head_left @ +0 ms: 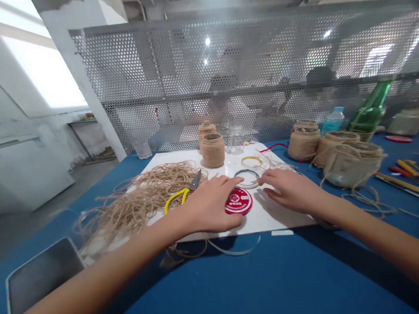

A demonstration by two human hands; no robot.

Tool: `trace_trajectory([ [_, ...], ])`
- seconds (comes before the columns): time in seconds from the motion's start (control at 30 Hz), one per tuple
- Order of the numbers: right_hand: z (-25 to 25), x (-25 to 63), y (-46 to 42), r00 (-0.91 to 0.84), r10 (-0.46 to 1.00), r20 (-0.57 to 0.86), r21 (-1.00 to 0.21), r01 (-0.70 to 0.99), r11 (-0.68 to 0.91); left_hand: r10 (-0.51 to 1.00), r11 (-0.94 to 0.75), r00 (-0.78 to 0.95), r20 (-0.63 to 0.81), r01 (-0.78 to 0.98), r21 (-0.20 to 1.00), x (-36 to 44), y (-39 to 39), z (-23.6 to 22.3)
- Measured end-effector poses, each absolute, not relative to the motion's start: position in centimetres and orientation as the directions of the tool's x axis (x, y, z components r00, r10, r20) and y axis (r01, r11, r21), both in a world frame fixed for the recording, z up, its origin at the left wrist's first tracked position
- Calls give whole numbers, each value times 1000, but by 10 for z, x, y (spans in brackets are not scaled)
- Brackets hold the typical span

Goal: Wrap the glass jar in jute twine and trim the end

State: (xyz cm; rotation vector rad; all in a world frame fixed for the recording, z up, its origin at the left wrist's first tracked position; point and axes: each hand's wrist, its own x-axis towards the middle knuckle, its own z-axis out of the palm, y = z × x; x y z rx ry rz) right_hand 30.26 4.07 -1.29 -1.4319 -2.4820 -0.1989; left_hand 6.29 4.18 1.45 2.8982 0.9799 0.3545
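Observation:
My left hand (215,204) is curled round a red disc with white printing (238,201), thumb at its near edge and fingers over the far edge. The disc looks like the labelled face of a tape roll. Just beyond it lies a dark-rimmed ring (246,172). My right hand (288,188) hovers at the ring's right side with thumb and fingers apart; whether a fingertip touches the ring I cannot tell. Beside my left hand are yellow-handled scissors (176,198), blades pointing away, on a loose heap of jute twine (139,195).
Twine-wrapped jars (213,151) stand on the white board (158,159). A yellow ring (251,161) lies behind the dark one. To the right are more wrapped jars (303,144), a green bottle (369,111) and tools (413,185). A tablet-like slab (45,274) sits left. Perforated metal screen (172,72) behind.

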Motion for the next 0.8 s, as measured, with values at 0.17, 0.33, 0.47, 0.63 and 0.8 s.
trace_trajectory([
  [0.17, -5, 320, 55, -406, 837, 367, -112, 874, 473, 527, -846, 830, 183, 492, 206, 95, 45, 19],
  [0.33, -8, 314, 46, -512, 845, 151, -630, 609, 481, 564, -721, 819, 104, 428, 545, 92, 57, 35],
  [0.47, -20, 299, 36, -539, 842, 19, -911, 337, 236, 598, -639, 800, 59, 431, 636, 81, 62, 39],
  [0.63, -28, 290, 34, -449, 890, 74, -909, 338, 246, 592, -627, 804, 58, 414, 660, 76, 63, 35],
  [0.8, -14, 313, 40, -304, 941, 146, -716, 625, 313, 607, -715, 785, 123, 473, 514, 80, 62, 24],
])
